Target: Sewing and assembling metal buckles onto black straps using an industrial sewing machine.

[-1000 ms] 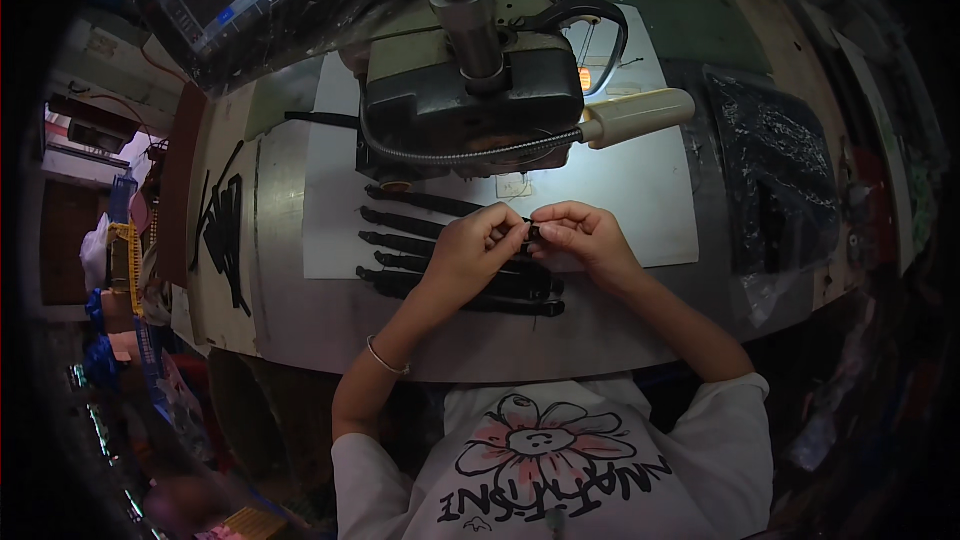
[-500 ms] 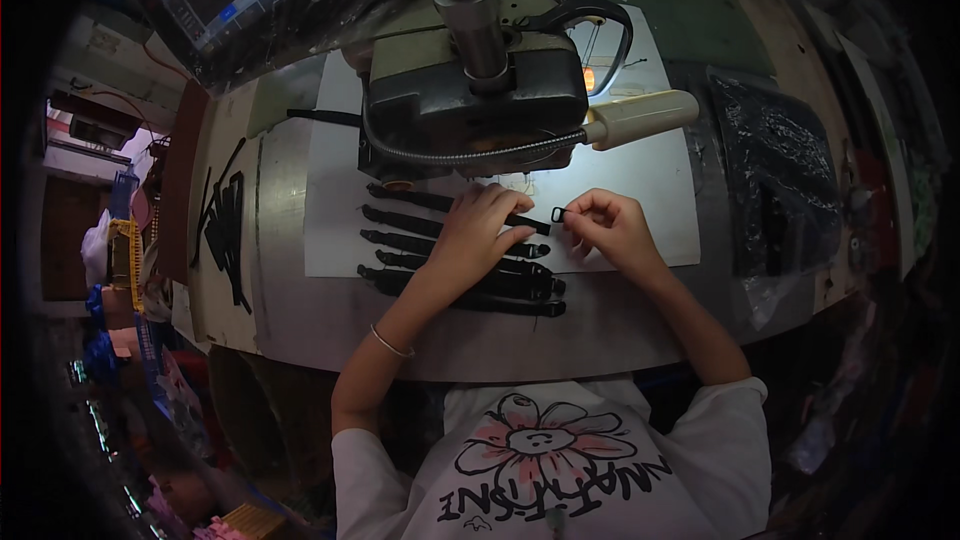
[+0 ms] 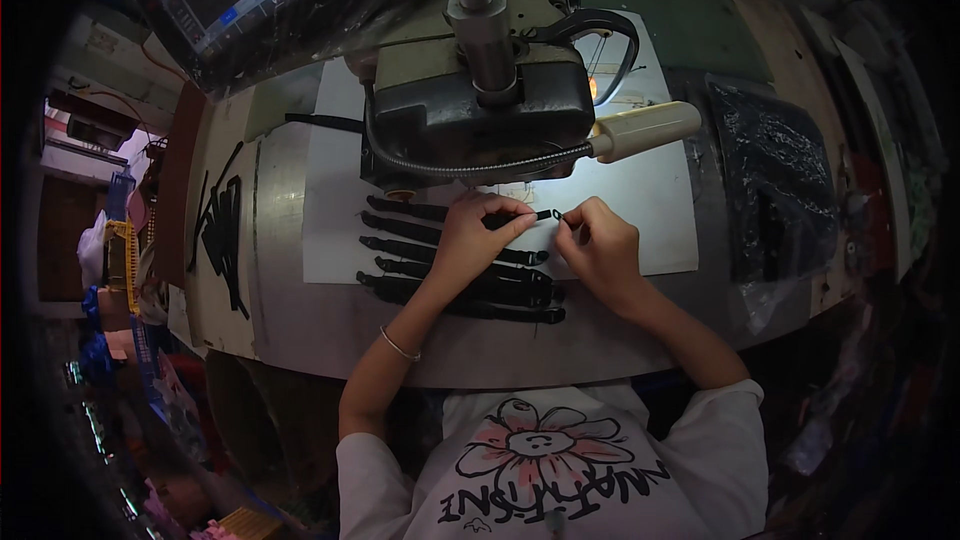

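My left hand (image 3: pixel 480 230) pinches a black strap (image 3: pixel 544 215), whose end sticks out to the right past my fingertips. Close by, my right hand (image 3: pixel 602 245) grips a small black buckle (image 3: pixel 558 215) between thumb and forefinger. Strap end and buckle meet or nearly meet; whether the strap is through the loop is too small to tell. Under and beside my left hand, several black straps (image 3: pixel 400 233) lie in a row, partly hidden by the hand and forearm. The sewing machine head (image 3: pixel 480 105) stands just beyond both hands.
A lamp with a cream handle (image 3: pixel 648 132) lights the white sheet (image 3: pixel 660 230). To the left lies a bundle of black straps (image 3: pixel 222 230). A dark plastic bag (image 3: pixel 770 175) rests at the right, and a screen (image 3: pixel 250 0) stands at the upper left.
My right hand has brought the buckle left against or close to the strap end. The strap end has risen slightly, and my left fingers have closed more tightly on it.
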A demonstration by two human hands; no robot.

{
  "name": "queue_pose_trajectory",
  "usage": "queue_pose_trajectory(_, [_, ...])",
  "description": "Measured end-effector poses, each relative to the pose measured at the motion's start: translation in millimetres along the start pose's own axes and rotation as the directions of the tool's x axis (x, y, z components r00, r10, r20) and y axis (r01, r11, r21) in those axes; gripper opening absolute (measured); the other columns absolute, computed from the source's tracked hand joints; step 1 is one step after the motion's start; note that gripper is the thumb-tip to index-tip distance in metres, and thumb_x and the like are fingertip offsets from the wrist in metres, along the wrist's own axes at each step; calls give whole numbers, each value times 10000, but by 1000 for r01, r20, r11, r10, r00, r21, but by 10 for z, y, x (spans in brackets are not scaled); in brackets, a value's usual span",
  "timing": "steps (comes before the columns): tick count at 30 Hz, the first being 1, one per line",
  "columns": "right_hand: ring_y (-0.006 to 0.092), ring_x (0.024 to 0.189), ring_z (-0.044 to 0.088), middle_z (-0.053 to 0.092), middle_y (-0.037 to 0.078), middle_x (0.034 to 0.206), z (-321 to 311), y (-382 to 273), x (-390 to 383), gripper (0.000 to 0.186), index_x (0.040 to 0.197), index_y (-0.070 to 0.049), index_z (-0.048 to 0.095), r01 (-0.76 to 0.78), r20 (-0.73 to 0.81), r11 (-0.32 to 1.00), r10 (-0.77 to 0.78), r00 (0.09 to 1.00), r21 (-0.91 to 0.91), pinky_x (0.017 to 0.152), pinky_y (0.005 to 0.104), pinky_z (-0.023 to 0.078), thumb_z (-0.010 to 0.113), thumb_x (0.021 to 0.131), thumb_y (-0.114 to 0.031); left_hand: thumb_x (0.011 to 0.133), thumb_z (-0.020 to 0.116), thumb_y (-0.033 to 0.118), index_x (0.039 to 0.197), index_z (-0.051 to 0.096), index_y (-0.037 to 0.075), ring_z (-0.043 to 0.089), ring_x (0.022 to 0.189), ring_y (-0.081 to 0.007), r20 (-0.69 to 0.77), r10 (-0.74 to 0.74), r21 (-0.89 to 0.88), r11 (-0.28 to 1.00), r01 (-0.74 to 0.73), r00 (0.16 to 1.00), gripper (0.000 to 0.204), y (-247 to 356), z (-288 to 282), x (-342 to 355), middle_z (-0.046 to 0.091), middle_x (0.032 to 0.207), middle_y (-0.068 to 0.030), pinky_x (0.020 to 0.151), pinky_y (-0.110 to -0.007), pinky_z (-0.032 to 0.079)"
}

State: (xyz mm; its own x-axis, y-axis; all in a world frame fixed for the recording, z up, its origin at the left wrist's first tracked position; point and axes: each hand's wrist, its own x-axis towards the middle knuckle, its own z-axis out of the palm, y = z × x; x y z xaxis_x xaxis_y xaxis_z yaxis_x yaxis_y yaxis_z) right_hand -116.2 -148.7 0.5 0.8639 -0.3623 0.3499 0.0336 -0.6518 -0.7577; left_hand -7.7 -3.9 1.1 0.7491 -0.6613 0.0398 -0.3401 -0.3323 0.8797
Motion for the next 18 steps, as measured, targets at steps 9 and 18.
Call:
queue_pose_trajectory(9, [235, 518, 534, 510, 79, 652, 121, 1, -35, 144, 699, -41, 498, 107, -64, 990, -113, 991, -94, 456, 326, 408, 640, 695, -58, 714, 709, 154, 744, 662, 61, 548, 766, -120, -60, 155, 34, 988, -154, 986, 108, -86, 78, -70, 640, 743, -4, 903, -302, 331])
queue_pose_trajectory(18, [239, 518, 537, 508, 76, 648, 132, -39, -26, 139, 688, -47, 505, 98, -78, 991, -106, 991, -94, 451, 328, 405, 643, 686, -58, 698, 708, 179, 729, 651, 109, 567, 778, -133, -110, 240, 112, 967, -228, 965, 95, -12, 143, -100, 640, 744, 21, 922, -342, 272])
